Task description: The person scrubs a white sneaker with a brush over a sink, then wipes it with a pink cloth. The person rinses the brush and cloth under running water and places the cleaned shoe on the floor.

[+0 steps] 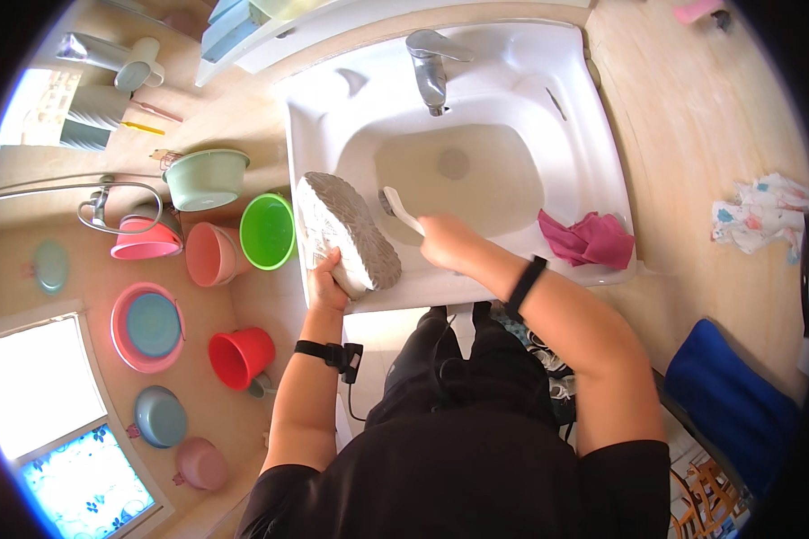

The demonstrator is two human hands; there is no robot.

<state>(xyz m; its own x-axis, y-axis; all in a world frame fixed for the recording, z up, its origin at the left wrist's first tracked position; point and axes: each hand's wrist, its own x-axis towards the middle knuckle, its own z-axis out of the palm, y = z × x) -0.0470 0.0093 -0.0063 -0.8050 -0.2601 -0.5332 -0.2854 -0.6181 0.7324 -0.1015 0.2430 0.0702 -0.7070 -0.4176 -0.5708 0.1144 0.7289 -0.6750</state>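
My left hand (327, 284) grips a white shoe (350, 236) over the left front rim of the white washbasin (580, 155). Its grey patterned sole is turned up and to the right. In my right hand (445, 241) is a white-handled scrub brush (400, 207). The brush head hangs over the basin, just right of the sole and apart from it. Cloudy water (458, 195) stands in the bowl, and the round drain (454, 163) shows through it. A magenta cloth (586, 239) lies crumpled on the basin's right front corner.
A chrome faucet (431, 71) rises at the basin's back. Left of the basin are a bright green bucket (267, 231), a red bucket (241, 357) and a pale green tub (209, 179). Several other basins hang on the left wall. A blue chair back (728, 404) stands at lower right.
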